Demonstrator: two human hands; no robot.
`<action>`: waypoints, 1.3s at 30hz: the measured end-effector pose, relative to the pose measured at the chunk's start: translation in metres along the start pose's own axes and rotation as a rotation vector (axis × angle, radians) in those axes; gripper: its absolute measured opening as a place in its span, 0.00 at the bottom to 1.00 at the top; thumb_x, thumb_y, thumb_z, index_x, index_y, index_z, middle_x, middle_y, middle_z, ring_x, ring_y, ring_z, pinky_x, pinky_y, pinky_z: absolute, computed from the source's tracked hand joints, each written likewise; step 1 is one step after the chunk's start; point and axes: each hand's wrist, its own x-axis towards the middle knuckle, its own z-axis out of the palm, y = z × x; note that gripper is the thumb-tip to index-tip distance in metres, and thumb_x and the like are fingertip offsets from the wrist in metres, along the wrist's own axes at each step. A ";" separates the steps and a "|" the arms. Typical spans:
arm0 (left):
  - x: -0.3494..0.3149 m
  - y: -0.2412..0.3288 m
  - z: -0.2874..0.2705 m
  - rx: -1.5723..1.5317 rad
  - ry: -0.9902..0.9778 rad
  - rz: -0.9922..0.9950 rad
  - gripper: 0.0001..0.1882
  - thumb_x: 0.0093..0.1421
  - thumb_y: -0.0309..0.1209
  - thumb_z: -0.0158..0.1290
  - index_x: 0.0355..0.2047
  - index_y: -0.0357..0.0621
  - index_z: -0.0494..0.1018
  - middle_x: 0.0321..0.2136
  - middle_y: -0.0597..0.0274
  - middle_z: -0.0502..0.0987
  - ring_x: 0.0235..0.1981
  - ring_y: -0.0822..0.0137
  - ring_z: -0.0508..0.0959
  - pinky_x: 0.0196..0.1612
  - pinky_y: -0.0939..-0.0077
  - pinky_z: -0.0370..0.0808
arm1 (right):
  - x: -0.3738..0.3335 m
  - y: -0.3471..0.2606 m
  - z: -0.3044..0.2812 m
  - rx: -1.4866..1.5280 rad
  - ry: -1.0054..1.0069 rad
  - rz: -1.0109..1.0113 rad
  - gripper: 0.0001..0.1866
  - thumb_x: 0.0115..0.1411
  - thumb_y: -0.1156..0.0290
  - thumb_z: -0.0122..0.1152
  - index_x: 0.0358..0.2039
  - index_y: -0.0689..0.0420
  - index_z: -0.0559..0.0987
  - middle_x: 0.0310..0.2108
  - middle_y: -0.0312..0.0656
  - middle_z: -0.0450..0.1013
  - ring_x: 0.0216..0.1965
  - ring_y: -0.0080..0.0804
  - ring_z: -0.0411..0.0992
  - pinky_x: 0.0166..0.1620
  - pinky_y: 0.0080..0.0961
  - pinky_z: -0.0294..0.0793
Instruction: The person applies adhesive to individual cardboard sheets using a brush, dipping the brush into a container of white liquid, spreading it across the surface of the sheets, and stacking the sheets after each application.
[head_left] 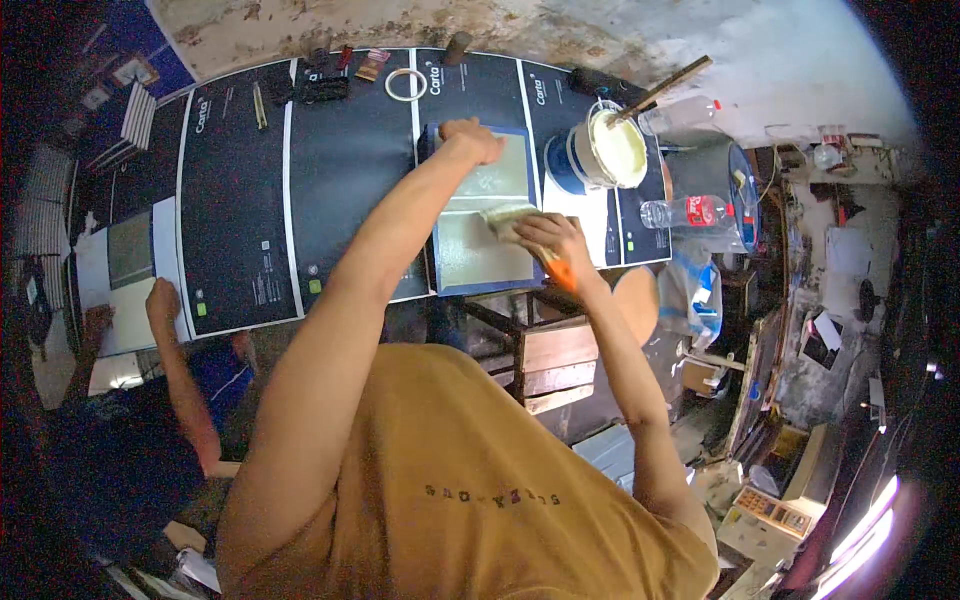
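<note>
A blue-edged cover (485, 262) with two pale boards on it, glossy as if wet, lies on the dark-topped table in front of me. My left hand (473, 140) rests on its far end, fingers spread and pressing down. In my right hand (556, 245) is a wide flat brush (507, 221) with an orange handle end. Its bristles touch the cover near the strip between the two boards. To the right of the cover stands a bucket (615, 150) of creamy white paste, a wooden stick (668, 85) leaning out of it.
A tape roll (405, 85) and small tools lie along the table's back edge. Plastic bottles (690, 211) lie near a blue-rimmed drum (743, 190) at right. At left, another person's hands (162, 303) hold a similar cover (135, 250). A wooden crate (556, 362) stands below the table edge.
</note>
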 end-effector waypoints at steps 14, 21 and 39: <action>-0.002 0.009 -0.002 -0.047 -0.042 -0.043 0.35 0.67 0.59 0.39 0.59 0.44 0.72 0.69 0.52 0.58 0.65 0.47 0.67 0.62 0.47 0.67 | -0.080 0.001 -0.006 -0.102 -0.045 0.057 0.20 0.55 0.63 0.59 0.49 0.45 0.81 0.53 0.34 0.76 0.55 0.34 0.70 0.51 0.41 0.66; -0.022 0.001 0.005 0.038 0.133 0.018 0.32 0.66 0.55 0.45 0.54 0.40 0.75 0.64 0.48 0.64 0.61 0.45 0.68 0.61 0.50 0.68 | -0.142 -0.003 -0.036 0.017 -0.322 0.190 0.14 0.56 0.69 0.61 0.43 0.51 0.84 0.49 0.40 0.78 0.50 0.38 0.73 0.49 0.41 0.69; -0.222 0.013 0.132 0.055 0.307 0.186 0.25 0.60 0.39 0.54 0.51 0.34 0.69 0.49 0.51 0.69 0.49 0.52 0.72 0.51 0.43 0.64 | -0.147 0.030 0.021 0.187 0.505 0.908 0.08 0.60 0.70 0.62 0.28 0.61 0.79 0.24 0.42 0.77 0.26 0.32 0.76 0.33 0.30 0.74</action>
